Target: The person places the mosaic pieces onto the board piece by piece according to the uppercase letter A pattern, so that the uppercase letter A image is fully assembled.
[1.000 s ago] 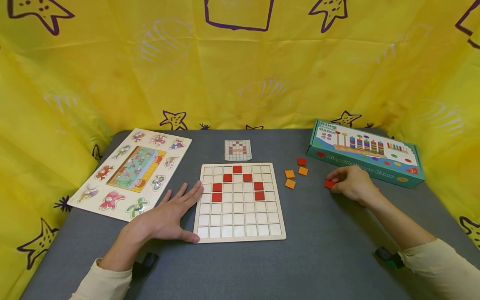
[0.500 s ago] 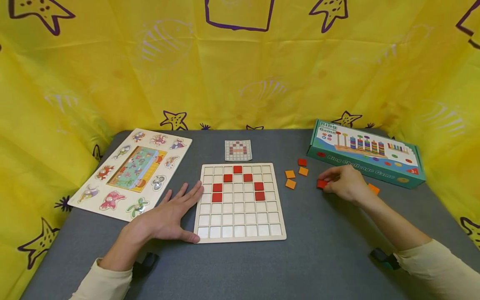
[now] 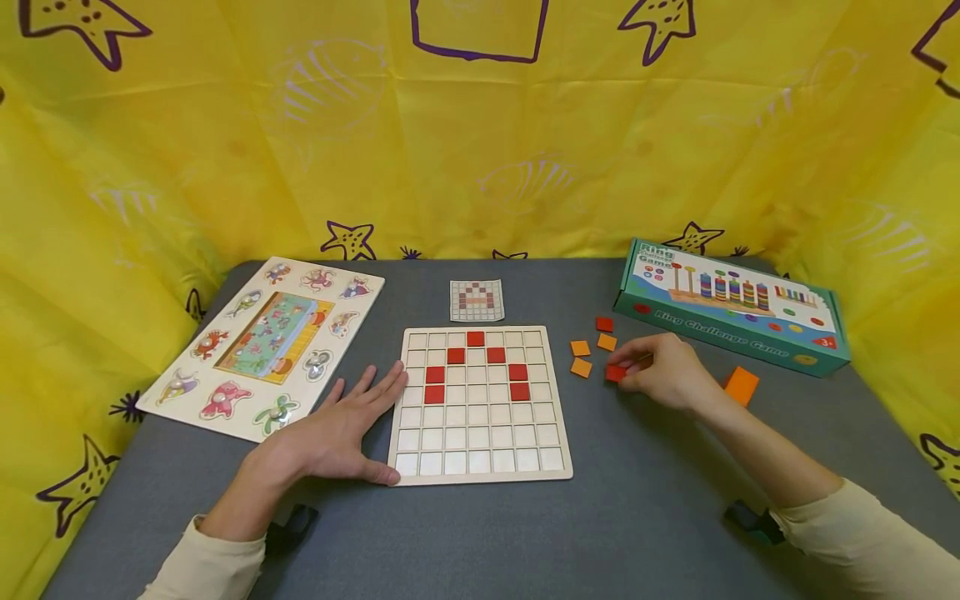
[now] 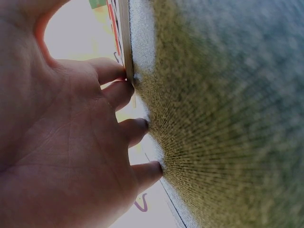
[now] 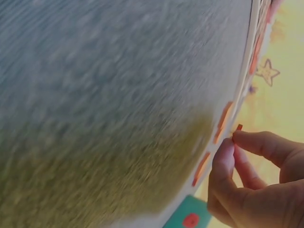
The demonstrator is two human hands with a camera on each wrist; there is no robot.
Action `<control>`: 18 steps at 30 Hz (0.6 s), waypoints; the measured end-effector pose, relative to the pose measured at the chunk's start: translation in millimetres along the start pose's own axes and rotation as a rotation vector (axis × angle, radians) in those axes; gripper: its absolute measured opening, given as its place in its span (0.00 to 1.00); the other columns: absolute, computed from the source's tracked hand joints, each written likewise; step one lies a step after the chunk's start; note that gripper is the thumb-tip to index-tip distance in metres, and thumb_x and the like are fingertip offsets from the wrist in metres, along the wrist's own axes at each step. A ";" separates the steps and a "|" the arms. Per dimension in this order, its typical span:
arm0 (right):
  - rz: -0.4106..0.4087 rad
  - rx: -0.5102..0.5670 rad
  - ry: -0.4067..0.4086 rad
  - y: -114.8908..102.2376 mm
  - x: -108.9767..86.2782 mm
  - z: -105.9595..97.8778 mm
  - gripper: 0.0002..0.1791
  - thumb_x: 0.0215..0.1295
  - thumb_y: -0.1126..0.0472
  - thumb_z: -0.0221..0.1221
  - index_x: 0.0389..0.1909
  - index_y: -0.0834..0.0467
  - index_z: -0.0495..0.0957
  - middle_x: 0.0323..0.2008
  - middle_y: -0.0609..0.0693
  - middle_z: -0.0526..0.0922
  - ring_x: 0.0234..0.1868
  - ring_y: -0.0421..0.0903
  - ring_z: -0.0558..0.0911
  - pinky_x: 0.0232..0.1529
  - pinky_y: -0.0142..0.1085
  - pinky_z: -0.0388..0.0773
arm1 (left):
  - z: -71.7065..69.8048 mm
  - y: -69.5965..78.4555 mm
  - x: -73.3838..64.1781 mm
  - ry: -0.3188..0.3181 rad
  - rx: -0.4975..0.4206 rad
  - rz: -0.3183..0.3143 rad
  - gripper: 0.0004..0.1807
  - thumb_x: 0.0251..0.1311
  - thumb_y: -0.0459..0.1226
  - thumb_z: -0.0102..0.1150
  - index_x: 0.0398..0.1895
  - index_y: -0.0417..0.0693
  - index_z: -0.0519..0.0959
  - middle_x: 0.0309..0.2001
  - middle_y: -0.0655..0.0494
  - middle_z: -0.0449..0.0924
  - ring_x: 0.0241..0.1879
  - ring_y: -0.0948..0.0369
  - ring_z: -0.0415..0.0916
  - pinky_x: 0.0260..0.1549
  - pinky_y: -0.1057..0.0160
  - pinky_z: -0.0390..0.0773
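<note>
My right hand [image 3: 663, 372] pinches a small red square tile [image 3: 616, 372] between thumb and fingertips, to the right of the wooden grid board [image 3: 480, 481]. In the right wrist view the red tile [image 5: 239, 127] shows edge-on at the fingertips. My left hand [image 3: 341, 433] lies with spread fingers along the board's left side, fingertips and thumb at its edge. The left wrist view shows that hand [image 4: 71, 128] from the palm side, holding nothing. Several red tiles [image 3: 455, 356] sit in the board's upper cells, forming a peaked outline.
Three orange tiles [image 3: 581, 367] and a red tile [image 3: 604, 323] lie right of the board. An orange block [image 3: 741, 386] is beside my right forearm. Behind the board lies a pattern card [image 3: 477, 312]. A peg puzzle [image 3: 251, 423] is at left, a green game box [image 3: 720, 327] at back right.
My right hand has moved left toward the board with the red tile, uncovering the orange block behind it. The left hand and the board have stayed put.
</note>
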State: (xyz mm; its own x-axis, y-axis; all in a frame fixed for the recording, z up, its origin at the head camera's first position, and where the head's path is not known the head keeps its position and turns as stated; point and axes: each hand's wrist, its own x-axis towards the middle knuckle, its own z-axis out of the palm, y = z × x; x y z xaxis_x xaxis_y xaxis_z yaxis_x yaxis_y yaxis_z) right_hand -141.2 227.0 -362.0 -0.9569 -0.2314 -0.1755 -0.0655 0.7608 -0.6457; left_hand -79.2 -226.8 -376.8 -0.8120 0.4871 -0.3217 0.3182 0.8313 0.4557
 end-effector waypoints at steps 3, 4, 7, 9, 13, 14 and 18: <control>-0.016 0.005 -0.003 -6.4 -0.1 4.7 0.17 0.55 0.66 0.73 0.47 0.59 0.89 0.36 0.51 0.87 0.36 0.47 0.81 0.35 0.35 0.78 | -0.4 0.0 0.2 -0.003 0.001 -0.002 0.73 0.45 0.66 0.76 0.86 0.51 0.43 0.87 0.51 0.35 0.83 0.36 0.33 0.73 0.24 0.35; -0.019 0.009 -0.007 -8.9 -0.2 6.3 0.16 0.56 0.66 0.73 0.47 0.59 0.89 0.36 0.51 0.87 0.35 0.47 0.81 0.35 0.35 0.78 | -0.6 0.2 0.1 -0.003 0.001 -0.002 0.72 0.45 0.66 0.76 0.86 0.51 0.43 0.87 0.51 0.35 0.83 0.36 0.32 0.73 0.24 0.35; -0.018 0.018 -0.022 -16.1 -0.2 11.6 0.17 0.55 0.66 0.73 0.47 0.58 0.89 0.36 0.51 0.87 0.36 0.47 0.81 0.36 0.35 0.79 | -0.7 0.2 0.1 -0.005 0.001 -0.003 0.72 0.46 0.66 0.76 0.86 0.51 0.43 0.87 0.51 0.35 0.83 0.36 0.32 0.73 0.24 0.35; -0.017 0.026 -0.034 -21.0 -0.3 15.2 0.17 0.56 0.66 0.74 0.48 0.58 0.89 0.38 0.52 0.88 0.37 0.47 0.82 0.38 0.36 0.80 | -0.8 0.2 0.1 -0.006 0.000 -0.004 0.72 0.46 0.66 0.76 0.86 0.51 0.43 0.87 0.51 0.35 0.83 0.36 0.32 0.73 0.24 0.35; -0.032 0.042 -0.051 -28.0 0.3 22.7 0.17 0.55 0.66 0.74 0.47 0.57 0.90 0.42 0.53 0.89 0.38 0.46 0.83 0.39 0.37 0.81 | -1.0 0.4 0.2 -0.008 0.000 -0.007 0.72 0.46 0.66 0.76 0.86 0.52 0.43 0.87 0.51 0.35 0.83 0.36 0.32 0.74 0.24 0.35; -0.038 0.047 -0.055 -29.7 0.5 24.6 0.16 0.55 0.67 0.74 0.47 0.57 0.90 0.42 0.53 0.88 0.38 0.46 0.83 0.39 0.37 0.82 | -1.0 0.5 0.1 -0.008 0.000 -0.007 0.72 0.46 0.66 0.76 0.86 0.52 0.43 0.87 0.51 0.35 0.83 0.36 0.32 0.74 0.24 0.35; -0.060 0.051 -0.070 -36.5 1.2 32.0 0.16 0.54 0.67 0.74 0.45 0.56 0.90 0.39 0.51 0.88 0.37 0.45 0.83 0.37 0.37 0.81 | -1.2 0.7 0.0 -0.009 -0.001 -0.006 0.72 0.46 0.66 0.76 0.86 0.52 0.43 0.87 0.52 0.35 0.83 0.36 0.32 0.73 0.24 0.35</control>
State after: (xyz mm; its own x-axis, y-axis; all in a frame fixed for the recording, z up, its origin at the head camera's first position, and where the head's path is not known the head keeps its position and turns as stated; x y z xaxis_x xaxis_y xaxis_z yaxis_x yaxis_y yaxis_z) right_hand -130.9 179.6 -362.4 -0.9294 -0.3191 -0.1857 -0.1062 0.7129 -0.6932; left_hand -79.6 -226.5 -375.5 -0.8093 0.4847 -0.3318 0.3129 0.8338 0.4548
